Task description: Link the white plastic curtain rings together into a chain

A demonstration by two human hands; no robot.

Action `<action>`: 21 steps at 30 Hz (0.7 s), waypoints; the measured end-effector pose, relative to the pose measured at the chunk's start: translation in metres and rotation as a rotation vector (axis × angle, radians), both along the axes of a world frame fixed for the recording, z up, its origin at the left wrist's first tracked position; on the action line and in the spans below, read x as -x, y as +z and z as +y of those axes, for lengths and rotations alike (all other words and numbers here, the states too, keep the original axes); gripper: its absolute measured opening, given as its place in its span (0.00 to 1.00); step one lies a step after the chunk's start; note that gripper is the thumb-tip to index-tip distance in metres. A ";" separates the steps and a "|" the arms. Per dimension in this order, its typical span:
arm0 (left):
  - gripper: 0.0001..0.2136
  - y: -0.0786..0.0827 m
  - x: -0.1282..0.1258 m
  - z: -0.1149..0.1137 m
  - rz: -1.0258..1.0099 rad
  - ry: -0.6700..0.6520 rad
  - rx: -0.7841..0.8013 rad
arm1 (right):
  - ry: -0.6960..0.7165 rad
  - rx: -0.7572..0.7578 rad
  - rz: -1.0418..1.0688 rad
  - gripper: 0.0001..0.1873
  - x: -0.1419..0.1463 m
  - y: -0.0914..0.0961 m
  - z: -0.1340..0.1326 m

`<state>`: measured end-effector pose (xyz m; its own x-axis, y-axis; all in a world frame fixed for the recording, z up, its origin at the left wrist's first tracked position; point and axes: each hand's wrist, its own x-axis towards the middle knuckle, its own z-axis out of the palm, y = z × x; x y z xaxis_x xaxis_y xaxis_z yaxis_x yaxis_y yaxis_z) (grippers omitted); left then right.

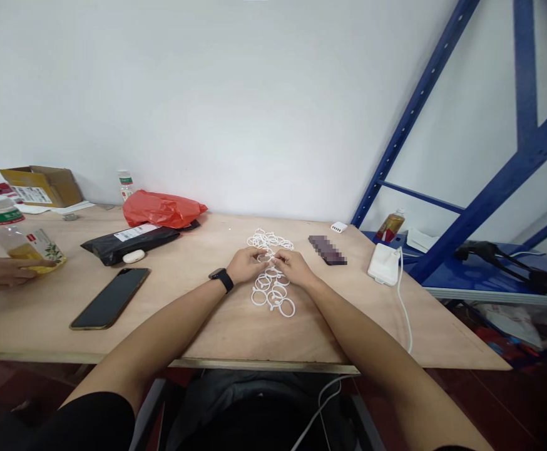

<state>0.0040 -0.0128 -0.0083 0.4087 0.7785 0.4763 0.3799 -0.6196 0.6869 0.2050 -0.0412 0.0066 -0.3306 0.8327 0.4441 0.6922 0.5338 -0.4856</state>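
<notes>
White plastic curtain rings (286, 307), each with a small eyelet, lie in a pile and a loose trail on the wooden table. My left hand (245, 265), with a dark watch (221, 279) on its wrist, is closed in a pinch on a white ring (265, 257) in the middle of the trail. Opposite it, my right hand (294, 268) is also pinched closed at the rings; its fingertips nearly meet the left ones. A heap of rings (266, 238) lies just beyond both hands, and several more spread towards me. The fingertips partly hide what is between them.
Left on the table (226, 332) are a phone (111, 299), a white earbud case (134, 256), a black parcel (132, 243) and a red bag (161, 208). Another person's hand (1, 274) touches a yellow packet by a bottle (10, 228). At right, a white charger (384, 264) trails a cable.
</notes>
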 end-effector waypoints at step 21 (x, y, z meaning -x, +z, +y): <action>0.17 0.015 0.012 -0.014 0.280 -0.281 -0.095 | -0.399 0.052 -0.347 0.24 -0.033 -0.021 0.027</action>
